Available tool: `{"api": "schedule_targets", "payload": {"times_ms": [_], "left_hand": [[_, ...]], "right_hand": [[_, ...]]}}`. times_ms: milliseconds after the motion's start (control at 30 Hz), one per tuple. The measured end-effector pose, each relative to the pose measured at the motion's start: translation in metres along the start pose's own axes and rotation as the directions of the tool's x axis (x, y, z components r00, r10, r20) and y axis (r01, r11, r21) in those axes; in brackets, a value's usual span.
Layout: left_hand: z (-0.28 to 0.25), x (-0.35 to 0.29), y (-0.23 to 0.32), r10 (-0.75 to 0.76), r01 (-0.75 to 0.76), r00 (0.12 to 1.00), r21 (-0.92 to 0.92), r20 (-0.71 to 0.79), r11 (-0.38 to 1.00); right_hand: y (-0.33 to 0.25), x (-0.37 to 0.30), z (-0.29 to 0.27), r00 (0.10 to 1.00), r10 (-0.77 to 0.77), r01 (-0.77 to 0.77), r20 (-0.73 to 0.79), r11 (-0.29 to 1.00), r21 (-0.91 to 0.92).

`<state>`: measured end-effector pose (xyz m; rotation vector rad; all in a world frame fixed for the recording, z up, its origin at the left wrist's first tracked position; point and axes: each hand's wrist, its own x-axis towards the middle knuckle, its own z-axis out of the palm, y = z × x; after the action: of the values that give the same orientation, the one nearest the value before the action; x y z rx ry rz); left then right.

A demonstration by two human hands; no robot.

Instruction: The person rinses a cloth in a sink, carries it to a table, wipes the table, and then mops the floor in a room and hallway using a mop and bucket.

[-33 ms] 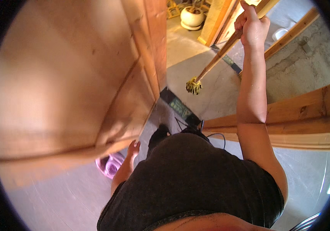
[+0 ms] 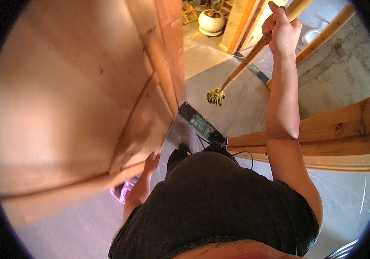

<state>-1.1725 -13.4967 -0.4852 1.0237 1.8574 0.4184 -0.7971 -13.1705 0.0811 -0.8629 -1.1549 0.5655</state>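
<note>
At the upper right, my right hand [image 2: 281, 32] is closed round the wooden pole of a mop [image 2: 244, 65], with its arm stretched forward. The pole slants down to the left, and its yellow-and-black strip head [image 2: 216, 96] hangs over the grey floor past the doorway. My left hand [image 2: 151, 162] is low on the left, beside the edge of a large wooden door [image 2: 77, 99]. Its fingers reach forward and look open; whether they touch the door I cannot tell. Behind my left forearm and the door shows part of a pink basin-like thing [image 2: 128, 188].
A dark threshold strip [image 2: 201, 124] crosses the doorway ahead. On the right stands a wooden door frame [image 2: 336, 131] beside a rough grey wall [image 2: 336, 73]. Farther off are a white plant pot [image 2: 211, 22] and a second threshold strip [image 2: 258, 73]. A thin black cord [image 2: 246, 155] loops at my waist.
My left hand has moved slightly forward, closer to the door edge. The door now covers more of the pink thing. The mop stays in my right hand, almost in the same place.
</note>
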Motion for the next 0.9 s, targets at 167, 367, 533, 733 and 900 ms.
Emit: {"api": "schedule_targets", "payload": {"times_ms": [167, 367, 533, 733, 900], "left_hand": [[-0.017, 0.168, 0.300, 0.615, -0.628, 0.776, 0.096, 0.140, 0.772], [0.053, 0.260, 0.540, 0.870, -0.879, 0.473, 0.134, 0.135, 0.457], [0.078, 0.356, 0.677, 0.927, -0.926, 0.375, 0.060, 0.011, 0.373], [0.074, 0.469, 0.745, 0.877, -0.876, 0.453, -0.101, 0.160, 0.471], [0.061, 0.548, 0.787, 0.773, -0.778, 0.621, -0.014, 0.130, 0.628]], "right_hand": [[0.048, 0.062, -0.014, 0.982, -0.056, 0.080, -0.183, 0.989, 0.127], [0.093, 0.131, -0.015, 0.972, -0.039, 0.097, -0.230, 0.965, 0.246], [0.141, 0.214, -0.014, 0.992, -0.028, 0.064, -0.122, 0.950, 0.305], [0.233, 0.331, -0.019, 0.972, -0.029, -0.074, 0.231, 0.904, 0.422], [0.307, 0.452, -0.023, 0.855, -0.123, -0.099, 0.504, 0.915, 0.391]]}}
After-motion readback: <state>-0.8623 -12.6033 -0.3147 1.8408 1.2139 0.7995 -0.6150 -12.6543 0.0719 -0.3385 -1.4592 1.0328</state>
